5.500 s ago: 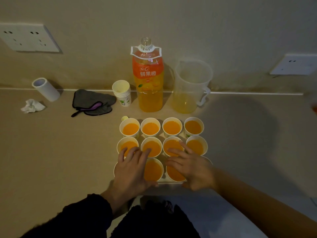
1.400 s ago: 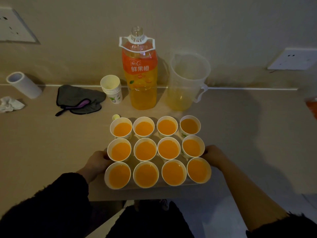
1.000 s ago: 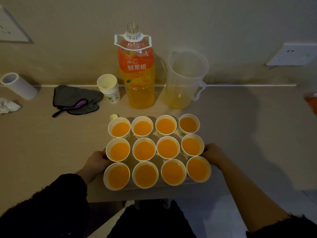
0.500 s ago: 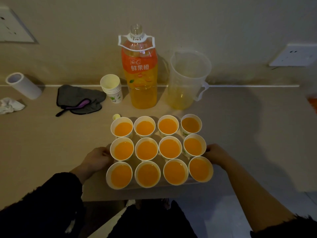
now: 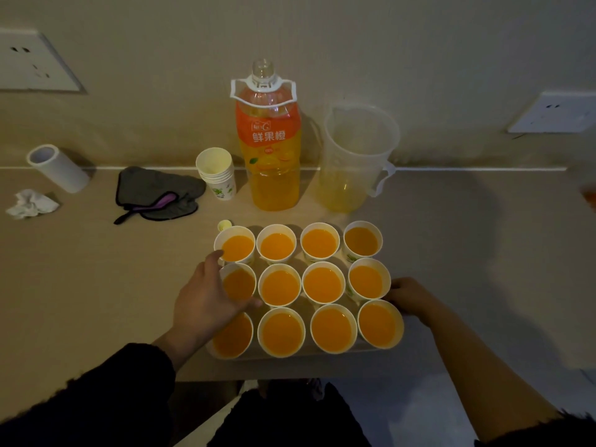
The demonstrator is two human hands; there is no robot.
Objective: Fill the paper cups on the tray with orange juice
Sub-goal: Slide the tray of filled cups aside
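Several white paper cups filled with orange juice stand in rows on a pale tray near the table's front edge. My left hand hovers over the left column of cups with its fingers stretched out. Its index fingertip is at the rim of the back-left cup and its thumb lies by the middle-left cup. My right hand grips the tray's right edge beside the cups, fingers curled. The uncapped orange juice bottle, partly full, stands behind the tray.
A clear plastic jug with a little juice stands right of the bottle. A stack of empty cups, a small bottle cap, a grey cloth, a white roll and a crumpled tissue lie to the left.
My left hand has let go of the tray's left edge and moved up over the left cups. My right hand stays on the right edge.
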